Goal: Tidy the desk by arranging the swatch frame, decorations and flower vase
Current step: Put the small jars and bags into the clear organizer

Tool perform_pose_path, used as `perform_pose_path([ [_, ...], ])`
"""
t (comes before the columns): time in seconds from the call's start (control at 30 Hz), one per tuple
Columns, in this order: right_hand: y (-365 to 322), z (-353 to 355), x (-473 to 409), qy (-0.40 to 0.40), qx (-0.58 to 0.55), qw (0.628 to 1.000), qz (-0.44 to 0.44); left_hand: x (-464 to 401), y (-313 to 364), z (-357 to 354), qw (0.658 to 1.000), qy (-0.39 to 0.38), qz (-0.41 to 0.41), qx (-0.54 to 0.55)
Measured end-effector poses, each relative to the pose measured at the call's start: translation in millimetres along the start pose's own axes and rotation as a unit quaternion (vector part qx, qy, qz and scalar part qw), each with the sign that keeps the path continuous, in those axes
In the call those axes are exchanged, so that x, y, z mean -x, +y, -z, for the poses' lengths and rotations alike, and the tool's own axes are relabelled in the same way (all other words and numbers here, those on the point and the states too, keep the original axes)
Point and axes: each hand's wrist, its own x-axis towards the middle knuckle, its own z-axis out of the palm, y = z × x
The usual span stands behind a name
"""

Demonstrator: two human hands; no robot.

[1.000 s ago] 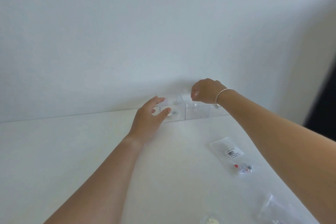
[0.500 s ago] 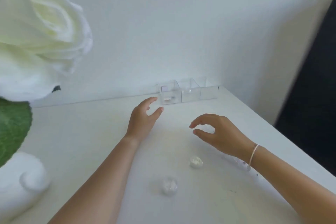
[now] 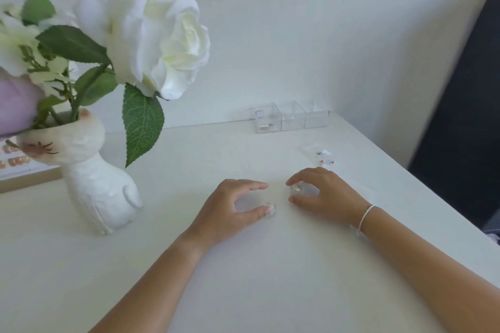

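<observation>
Since half a second ago both hands have dropped onto the two small clear decorations at centre frame: the right hand (image 3: 328, 193) pinches one (image 3: 297, 189); the left hand (image 3: 232, 208) closes round the other (image 3: 271, 208), its grip not yet firm. Next, I judge, carry them to the clear boxes (image 3: 289, 117) upper right, the leftmost holding small pieces. The vase (image 3: 94, 184) of flowers stands left, the swatch frame (image 3: 24, 176) behind it on the tabletop (image 3: 270, 278).

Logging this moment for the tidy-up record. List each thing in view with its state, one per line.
Flower vase: upright, on the desk's left.
Swatch frame: lying behind the vase, mostly hidden.
Clear boxes: in a row at the wall.
Small packet: flat on the desk.
Left hand: fingers curled round a clear decoration.
Right hand: fingers curled round another clear decoration.
</observation>
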Motion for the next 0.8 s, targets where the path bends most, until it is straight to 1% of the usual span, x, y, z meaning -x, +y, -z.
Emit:
perform_pose_path([
  [0.1,0.0,-0.2,-0.3,0.012,0.005,1.000,0.005,1.3,3.0,-3.8,0.998,-0.017,-0.033,-0.054],
  [0.2,1.4,-0.5,-1.7,0.015,0.003,1.000,0.008,-0.1,2.8,-4.3,0.996,-0.016,-0.045,-0.080],
  [0.4,3.3,-2.0,-5.5,0.018,0.006,1.000,0.018,-1.5,3.6,-4.6,0.996,-0.012,-0.042,-0.079],
  [0.57,5.0,-1.1,-9.1,0.038,-0.005,0.999,0.029,-3.5,0.5,-4.8,0.998,-0.005,-0.028,-0.062],
  [0.67,8.3,0.7,-12.9,0.065,-0.030,0.997,0.022,-10.3,1.1,-4.0,0.999,0.032,-0.019,-0.025],
  [0.8,20.6,9.4,-28.1,0.111,-0.063,0.992,-0.005,-35.6,4.6,-5.2,0.995,0.095,-0.032,0.009],
])
